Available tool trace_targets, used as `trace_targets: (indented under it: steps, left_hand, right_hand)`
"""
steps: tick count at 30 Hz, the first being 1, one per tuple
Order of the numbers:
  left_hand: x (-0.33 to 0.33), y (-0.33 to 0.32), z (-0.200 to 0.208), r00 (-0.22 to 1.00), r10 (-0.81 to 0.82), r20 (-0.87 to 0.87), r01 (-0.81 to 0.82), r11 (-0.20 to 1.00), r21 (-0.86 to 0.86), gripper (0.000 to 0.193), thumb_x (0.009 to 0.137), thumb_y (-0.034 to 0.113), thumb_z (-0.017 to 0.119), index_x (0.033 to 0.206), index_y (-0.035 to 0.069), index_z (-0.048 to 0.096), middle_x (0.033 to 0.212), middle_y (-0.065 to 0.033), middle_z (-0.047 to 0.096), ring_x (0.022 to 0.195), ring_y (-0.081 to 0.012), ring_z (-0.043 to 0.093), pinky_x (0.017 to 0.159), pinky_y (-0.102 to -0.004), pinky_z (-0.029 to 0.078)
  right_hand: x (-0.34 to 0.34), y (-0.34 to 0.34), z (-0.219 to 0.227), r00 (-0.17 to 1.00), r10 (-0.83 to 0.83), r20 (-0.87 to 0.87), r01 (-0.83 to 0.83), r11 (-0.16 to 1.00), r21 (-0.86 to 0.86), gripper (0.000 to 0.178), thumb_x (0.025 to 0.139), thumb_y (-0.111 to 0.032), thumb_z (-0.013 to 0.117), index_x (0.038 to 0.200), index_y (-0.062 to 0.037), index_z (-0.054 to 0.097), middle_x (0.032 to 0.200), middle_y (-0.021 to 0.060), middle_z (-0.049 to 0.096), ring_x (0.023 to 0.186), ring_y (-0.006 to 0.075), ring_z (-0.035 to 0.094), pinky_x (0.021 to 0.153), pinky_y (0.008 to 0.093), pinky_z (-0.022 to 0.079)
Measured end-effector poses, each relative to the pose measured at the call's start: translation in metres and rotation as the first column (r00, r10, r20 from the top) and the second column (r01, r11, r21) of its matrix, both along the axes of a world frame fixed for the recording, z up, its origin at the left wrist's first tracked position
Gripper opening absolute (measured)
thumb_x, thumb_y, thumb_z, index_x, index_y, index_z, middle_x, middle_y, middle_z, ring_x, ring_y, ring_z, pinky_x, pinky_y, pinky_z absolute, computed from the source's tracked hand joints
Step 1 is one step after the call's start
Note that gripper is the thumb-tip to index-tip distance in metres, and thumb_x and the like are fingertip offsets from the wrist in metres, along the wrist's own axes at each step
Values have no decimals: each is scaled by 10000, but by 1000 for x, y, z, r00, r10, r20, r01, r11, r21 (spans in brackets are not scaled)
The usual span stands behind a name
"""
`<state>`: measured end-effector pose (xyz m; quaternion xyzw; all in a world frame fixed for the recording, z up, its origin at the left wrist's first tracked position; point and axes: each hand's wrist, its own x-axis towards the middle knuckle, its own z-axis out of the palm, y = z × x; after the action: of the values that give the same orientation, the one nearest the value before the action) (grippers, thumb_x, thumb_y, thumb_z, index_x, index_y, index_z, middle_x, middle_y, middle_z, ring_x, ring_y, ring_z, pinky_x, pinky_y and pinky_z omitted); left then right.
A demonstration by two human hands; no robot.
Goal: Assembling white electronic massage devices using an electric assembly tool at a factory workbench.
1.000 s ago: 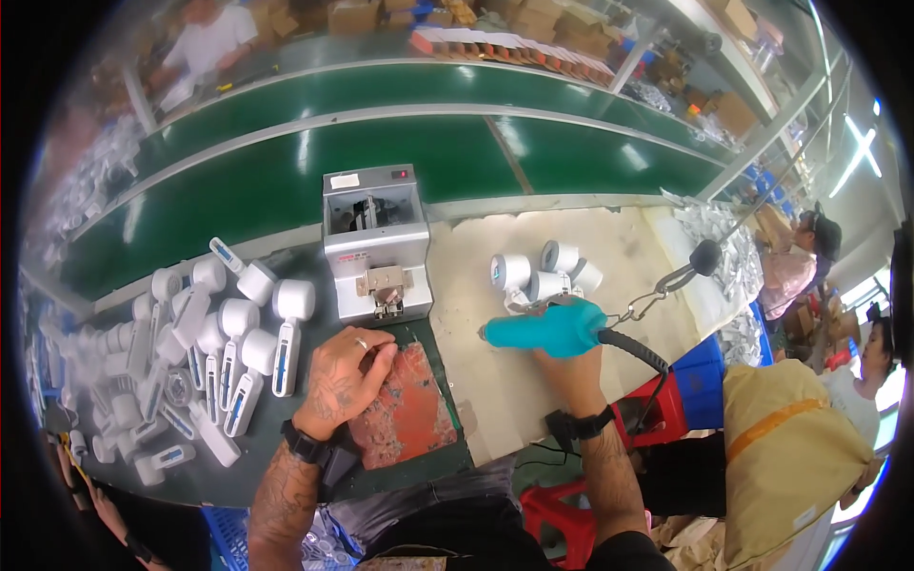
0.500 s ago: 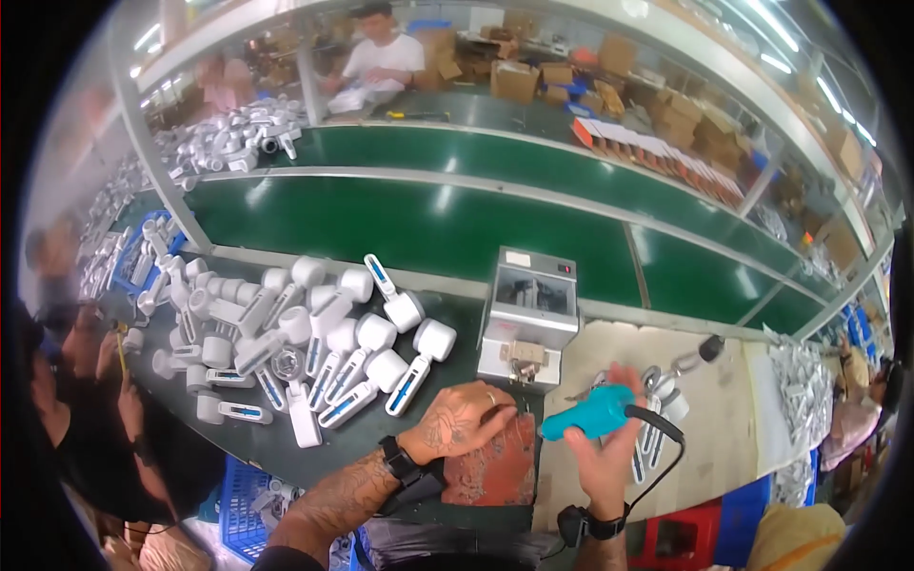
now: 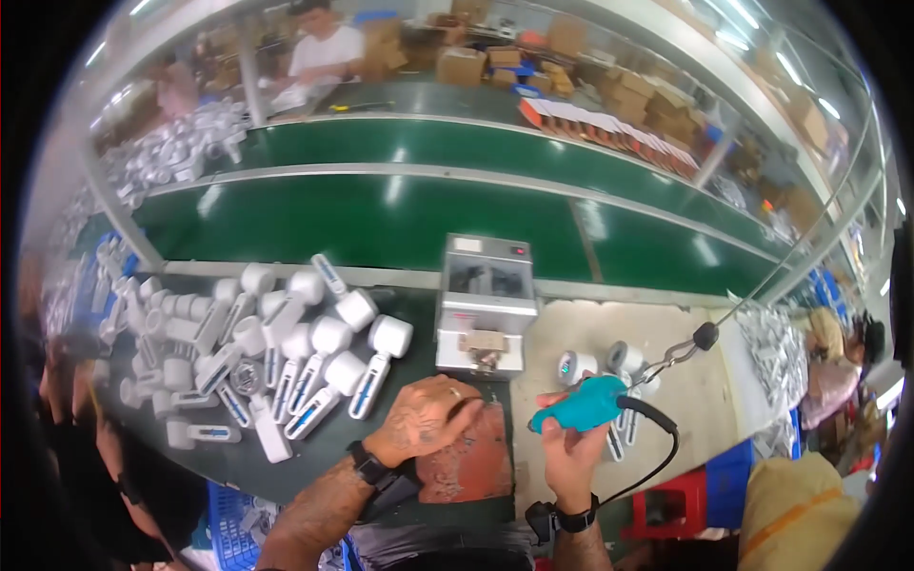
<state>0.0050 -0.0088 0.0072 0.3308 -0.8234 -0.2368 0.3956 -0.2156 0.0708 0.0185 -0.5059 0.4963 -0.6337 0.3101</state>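
In my right hand [image 3: 569,457] is a teal electric screwdriver [image 3: 592,403], its tip turned left and its black cord curving down. My fingers and thumb wrap around its body. My left hand [image 3: 426,416] rests over a worn red-brown pad [image 3: 468,466], its fingers bent and drawn together; anything between the fingertips is too small or hidden. Just beyond it stands a grey screw feeder [image 3: 486,303] with a clear window. Two or so white round-headed handheld pieces [image 3: 577,365] lie on the cardboard behind the screwdriver, partly covered by it.
A pile of white pieces with blue-striped handles [image 3: 309,381] covers the left of the table. A hook and cable [image 3: 678,353] hold up the screwdriver. Beyond runs a green conveyor [image 3: 362,224]. A blue basket [image 3: 228,528] sits lower left; people stand at the left and far side.
My view has swung slightly right. The right hand's fingers, spread behind the screwdriver before, now close around it. My left hand stays at the pad.
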Motion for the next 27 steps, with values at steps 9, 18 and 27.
trace_targets:
  steps: [9, 18, 27]
  left_hand:
    - [-35, 4, 34, 969, 42, 243, 27, 961, -274, 140, 836, 101, 753, 956, 47, 706, 870, -95, 710, 772, -287, 672, 709, -399, 548]
    - [-147, 6, 11, 829, -278, 486, 372, 922, -108, 401, 950, 290, 607, 1232, 5, 624, 924, -122, 680, 827, -271, 677, 721, -389, 551]
    - [-180, 8, -45, 889, -152, 433, 256, 947, -193, 625, 989, 468, 551, 1423, 22, 490, 969, -163, 638, 916, -312, 650, 827, -413, 512]
  right_hand:
    - [-43, 47, 25, 987, -99, 123, 93, 994, 55, 497, 894, -46, 671, 1354, 4, 490, 957, 52, 610, 855, 112, 546, 749, 257, 441]
    - [-55, 80, 21, 978, -209, 12, 207, 974, 88, 320, 957, -118, 641, 1222, 36, 547, 1028, 92, 626, 836, 147, 571, 762, 301, 487]
    - [-64, 84, 12, 953, -288, -95, 296, 952, 80, 207, 975, -114, 652, 1116, 30, 609, 920, 66, 640, 782, 163, 576, 711, 320, 499]
